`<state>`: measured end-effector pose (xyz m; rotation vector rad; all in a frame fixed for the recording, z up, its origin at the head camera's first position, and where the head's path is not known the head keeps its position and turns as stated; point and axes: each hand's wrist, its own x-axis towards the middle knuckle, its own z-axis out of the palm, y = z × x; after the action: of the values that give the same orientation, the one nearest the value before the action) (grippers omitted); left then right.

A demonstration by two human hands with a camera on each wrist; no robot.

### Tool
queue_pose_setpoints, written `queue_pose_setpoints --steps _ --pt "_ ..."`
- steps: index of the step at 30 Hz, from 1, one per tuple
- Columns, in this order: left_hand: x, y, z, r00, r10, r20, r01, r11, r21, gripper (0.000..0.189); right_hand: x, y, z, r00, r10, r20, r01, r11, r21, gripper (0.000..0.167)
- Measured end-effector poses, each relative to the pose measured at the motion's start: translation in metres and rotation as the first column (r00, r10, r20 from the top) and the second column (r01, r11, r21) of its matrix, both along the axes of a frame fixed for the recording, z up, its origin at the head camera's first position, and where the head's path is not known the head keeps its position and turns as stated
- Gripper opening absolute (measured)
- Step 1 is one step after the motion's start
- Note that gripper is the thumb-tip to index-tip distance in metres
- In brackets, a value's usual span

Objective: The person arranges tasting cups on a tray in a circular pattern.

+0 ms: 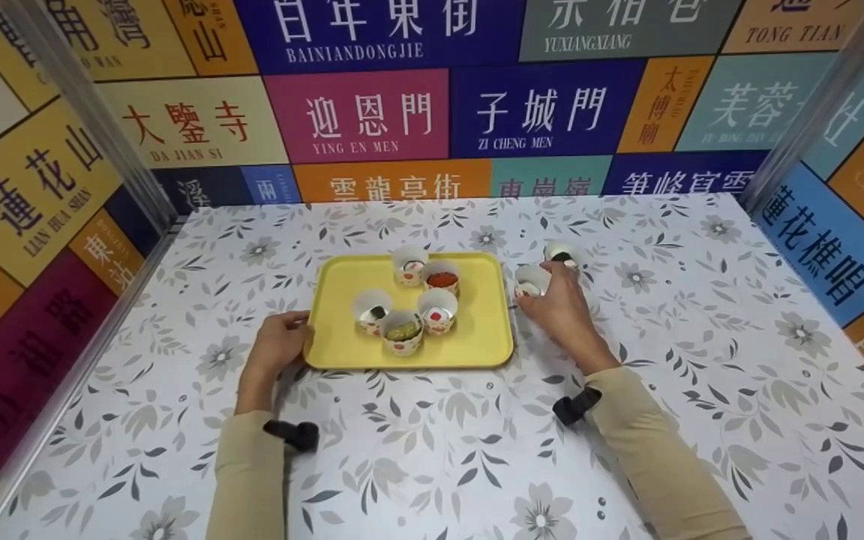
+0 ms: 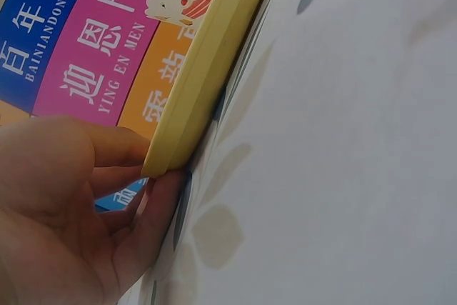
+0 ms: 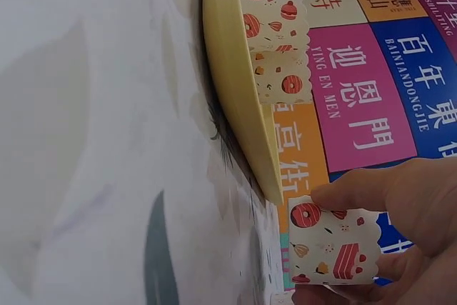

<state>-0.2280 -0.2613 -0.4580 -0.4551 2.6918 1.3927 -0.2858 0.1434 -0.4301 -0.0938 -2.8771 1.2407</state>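
A yellow tray (image 1: 338,274) lies on the table with several patterned paper cups on it. Their contents differ: one cup (image 1: 442,281) has something red, the front cup (image 1: 402,345) something green. At the tray's left edge, my left hand (image 1: 278,346) pinches the rim (image 2: 193,98) between thumb and fingers. Just right of the tray, my right hand (image 1: 565,311) grips a paper cup (image 3: 335,241) by its side; whether its base touches the table I cannot tell. Another paper cup (image 1: 563,250) with something dark inside stands behind that hand, partly hidden by it.
The table (image 1: 402,457) has a white cover printed with grey leaves and flowers. Panels (image 1: 372,112) with Chinese lettering rise at the back and both sides. A black strap device (image 1: 577,406) sits at the right wrist, a similar device (image 1: 295,435) at the left.
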Motion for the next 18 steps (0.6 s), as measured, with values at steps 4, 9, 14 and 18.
queue_pose_setpoints --steps 4,9,14,18 --pt "-0.0004 0.0004 0.0001 1.000 0.001 0.005 -0.001 1.000 -0.009 0.044 0.0009 -0.0006 -0.0002 1.000 0.007 -0.008 -0.007 1.000 0.004 0.073" --pt "0.0004 0.0004 0.0012 1.000 -0.007 0.001 0.007 1.000 -0.010 0.044 0.0029 -0.0013 0.0006 1.000 0.016 -0.015 -0.016 1.000 0.001 0.072" --pt "0.0006 0.0000 0.0019 1.000 -0.006 0.000 0.006 1.000 0.000 0.045 0.0035 -0.0038 0.0038 0.999 0.033 -0.031 -0.033 0.999 0.008 0.070" --pt "0.0010 0.0004 0.0026 1.000 0.000 -0.003 0.000 1.000 0.005 0.045 0.0048 -0.0074 0.0063 0.999 0.040 -0.026 -0.040 0.999 0.009 0.069"
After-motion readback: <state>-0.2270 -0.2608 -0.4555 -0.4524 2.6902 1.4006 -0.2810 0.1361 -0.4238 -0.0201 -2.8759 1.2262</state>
